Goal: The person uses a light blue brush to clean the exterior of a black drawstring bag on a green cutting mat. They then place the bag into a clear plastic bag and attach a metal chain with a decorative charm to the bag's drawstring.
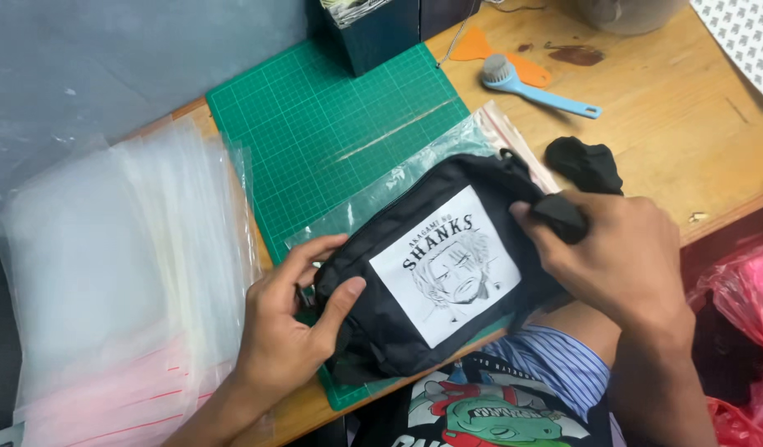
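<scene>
Wooden desk [688,141] with green cutting mat [315,124], left hand [295,327] gripping black pouch [398,273] bearing white square label [448,265], right hand [617,252] pinching its strap [563,215]

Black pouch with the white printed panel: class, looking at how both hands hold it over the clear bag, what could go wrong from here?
1. The black pouch overhangs the table edge; if the left hand loosens, it may slip off.
2. The right hand bunches the strap, which might snag on the clear bag.

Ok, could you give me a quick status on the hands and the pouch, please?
Left hand grips pouch end. Right hand holds its strap. Pouch lies on clear bag over green mat.
</scene>
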